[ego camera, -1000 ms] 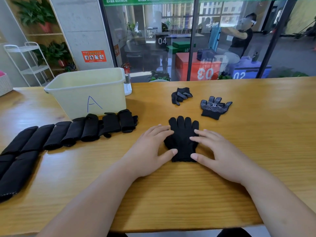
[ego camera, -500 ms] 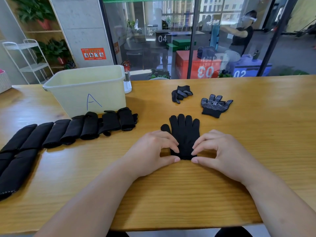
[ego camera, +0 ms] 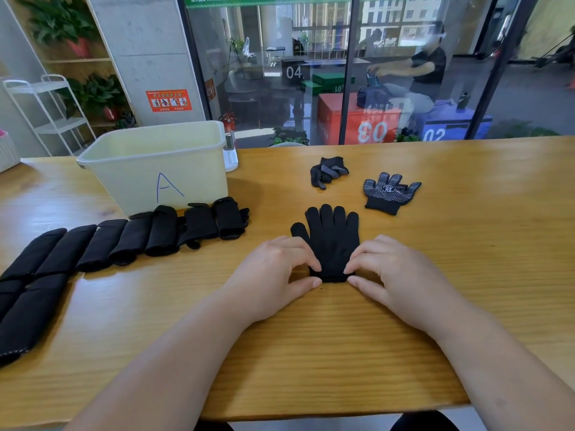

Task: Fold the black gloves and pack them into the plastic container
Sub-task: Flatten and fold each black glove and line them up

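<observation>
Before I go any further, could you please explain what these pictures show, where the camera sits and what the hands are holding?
There is no machine here: a person works with two bare hands. The pictures all come from one wide-angle camera worn on the person's head, looking forward and down, so the arms enter from the bottom. On the wooden table lies a flat black glove, fingers pointing away. The left hand and the right hand each pinch its cuff at one side with curled fingers and thumb. To the left stands a pale plastic container marked A, with a row of folded gloves in front of it. Farther back lie a crumpled glove and a dotted glove spread flat.
</observation>
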### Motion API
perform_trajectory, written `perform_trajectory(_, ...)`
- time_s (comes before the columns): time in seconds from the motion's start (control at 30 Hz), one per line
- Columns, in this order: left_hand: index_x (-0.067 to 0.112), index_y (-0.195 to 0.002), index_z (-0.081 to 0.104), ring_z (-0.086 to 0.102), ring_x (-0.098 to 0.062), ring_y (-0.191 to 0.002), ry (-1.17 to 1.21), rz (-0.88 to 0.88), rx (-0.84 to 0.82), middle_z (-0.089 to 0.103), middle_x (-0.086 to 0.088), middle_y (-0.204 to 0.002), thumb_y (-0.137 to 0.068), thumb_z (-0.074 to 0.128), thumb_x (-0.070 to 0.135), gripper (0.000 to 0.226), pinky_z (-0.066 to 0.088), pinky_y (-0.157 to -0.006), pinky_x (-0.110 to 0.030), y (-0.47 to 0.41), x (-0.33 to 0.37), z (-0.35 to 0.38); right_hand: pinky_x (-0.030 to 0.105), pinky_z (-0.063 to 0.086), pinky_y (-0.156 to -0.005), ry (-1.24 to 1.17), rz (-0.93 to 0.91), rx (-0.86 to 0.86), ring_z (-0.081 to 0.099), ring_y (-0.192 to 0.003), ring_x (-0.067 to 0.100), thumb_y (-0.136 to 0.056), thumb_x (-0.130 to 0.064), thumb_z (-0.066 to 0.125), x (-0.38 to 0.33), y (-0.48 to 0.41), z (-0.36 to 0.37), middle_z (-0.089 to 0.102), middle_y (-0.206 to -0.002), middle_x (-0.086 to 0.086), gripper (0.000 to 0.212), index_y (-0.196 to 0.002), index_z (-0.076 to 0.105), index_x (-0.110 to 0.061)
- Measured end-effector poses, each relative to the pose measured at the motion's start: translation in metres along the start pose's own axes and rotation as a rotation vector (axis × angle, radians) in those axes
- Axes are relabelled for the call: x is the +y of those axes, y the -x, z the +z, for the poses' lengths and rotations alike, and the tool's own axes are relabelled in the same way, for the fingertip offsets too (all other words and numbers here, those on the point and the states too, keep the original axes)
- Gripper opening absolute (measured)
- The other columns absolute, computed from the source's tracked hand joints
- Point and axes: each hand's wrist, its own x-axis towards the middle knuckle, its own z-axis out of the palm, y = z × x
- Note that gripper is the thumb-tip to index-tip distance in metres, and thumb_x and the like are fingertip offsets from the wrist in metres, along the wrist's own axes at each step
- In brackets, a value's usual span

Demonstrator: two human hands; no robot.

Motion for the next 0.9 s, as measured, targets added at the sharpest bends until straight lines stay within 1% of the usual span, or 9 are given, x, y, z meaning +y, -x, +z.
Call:
perform_trajectory(0.1, 0.034, -0.114, 0.075, 0.061, -0.004, -0.108, -0.003, -0.011, 0.011, 0.066, 0.022, -0.114, -0.096, 0.076, 0.045, 0.021, 0.052, -0.097, -0.034, 0.0002, -0.0003, -0.0002, 0.024, 0.046, -0.074, 0.037, 0.008, -0.018, 0.053, -0.104, 0.003, -0.102, -0.042, 0.062, -0.0010, -0.0030, 0.0026, 0.062, -0.109, -0.025, 0.012, -0.107, 0.072, -0.039)
perform_trajectory(0.2, 0.036, -0.113, 0.074, 0.061, -0.002, -0.107, -0.029, -0.016, 0.026, 0.067, 0.022, -0.113, -0.096, 0.075, 0.046, 0.020, 0.050, -0.098, -0.032, 0.0000, -0.0001, 0.0003, 0.020, 0.039, -0.072, 0.042, 0.017, -0.025, 0.051, -0.103, 0.002, -0.101, -0.047, 0.061, -0.0018, -0.0024, 0.0030, 0.059, -0.111, -0.024, 0.015, -0.110, 0.070, -0.039)
perform_trajectory(0.3, 0.036, -0.112, 0.074, 0.061, -0.002, -0.106, -0.035, -0.014, 0.034, 0.067, 0.022, -0.112, -0.097, 0.074, 0.046, 0.018, 0.049, -0.100, -0.033, -0.0001, 0.0005, 0.0004, 0.024, 0.043, -0.074, 0.059, 0.037, -0.009, 0.051, -0.102, 0.004, -0.098, -0.049, 0.065, -0.0024, -0.0020, 0.0019, 0.060, -0.110, -0.023, 0.022, -0.114, 0.074, -0.037)
perform_trajectory(0.4, 0.036, -0.113, 0.073, 0.062, -0.002, -0.107, -0.033, -0.023, 0.046, 0.067, 0.023, -0.112, -0.097, 0.073, 0.050, 0.022, 0.048, -0.102, -0.033, 0.0004, 0.0012, 0.0009, 0.026, 0.046, -0.076, 0.081, 0.071, 0.007, 0.052, -0.103, 0.006, -0.101, -0.045, 0.060, -0.0048, -0.0041, 0.0030, 0.061, -0.106, -0.021, 0.022, -0.112, 0.076, -0.034)
perform_trajectory(0.53, 0.037, -0.119, 0.069, 0.057, 0.000, -0.106, -0.080, -0.016, 0.049, 0.063, 0.023, -0.118, -0.093, 0.072, 0.061, 0.035, 0.044, -0.102, -0.025, 0.0019, 0.0063, -0.0001, 0.030, 0.050, -0.084, -0.065, 0.133, -0.003, 0.048, -0.102, 0.002, -0.103, -0.045, 0.058, -0.0023, -0.0030, 0.0051, 0.057, -0.105, -0.024, 0.019, -0.112, 0.071, -0.034)
perform_trajectory(0.6, 0.037, -0.120, 0.068, 0.055, 0.001, -0.104, -0.097, -0.018, 0.054, 0.062, 0.023, -0.117, -0.093, 0.074, 0.056, 0.033, 0.045, -0.099, -0.025, 0.0012, 0.0083, 0.0005, 0.033, 0.050, -0.088, -0.145, 0.143, 0.011, 0.051, -0.104, 0.002, -0.102, -0.043, 0.061, -0.0003, -0.0004, 0.0039, 0.057, -0.103, -0.025, 0.013, -0.109, 0.070, -0.035)
perform_trajectory(0.7, 0.033, -0.109, 0.069, 0.057, -0.002, -0.097, -0.079, -0.017, 0.092, 0.064, 0.020, -0.106, -0.095, 0.077, 0.036, 0.016, 0.051, -0.092, -0.033, -0.0004, 0.0091, 0.0025, 0.031, 0.049, -0.090, -0.193, 0.133, 0.030, 0.052, -0.112, 0.002, -0.099, -0.045, 0.066, -0.0013, 0.0022, 0.0003, 0.059, -0.109, -0.026, 0.012, -0.108, 0.071, -0.038)
perform_trajectory(0.83, 0.033, -0.103, 0.069, 0.058, -0.003, -0.094, -0.040, -0.041, 0.103, 0.064, 0.020, -0.097, -0.096, 0.074, 0.030, 0.009, 0.052, -0.088, -0.032, -0.0004, 0.0070, 0.0030, 0.027, 0.047, -0.092, -0.186, 0.115, -0.008, 0.050, -0.119, 0.002, -0.089, -0.061, 0.075, -0.0029, 0.0028, -0.0017, 0.060, -0.118, -0.032, 0.036, -0.120, 0.072, -0.042)
perform_trajectory(0.9, 0.037, -0.103, 0.070, 0.059, -0.002, -0.097, 0.024, -0.101, 0.109, 0.064, 0.021, -0.097, -0.096, 0.074, 0.033, 0.009, 0.052, -0.087, -0.029, 0.0009, 0.0073, 0.0023, 0.028, 0.048, -0.091, -0.160, 0.138, -0.013, 0.049, -0.115, -0.001, -0.089, -0.059, 0.075, -0.0014, 0.0022, 0.0002, 0.061, -0.115, -0.034, 0.037, -0.121, 0.074, -0.042)
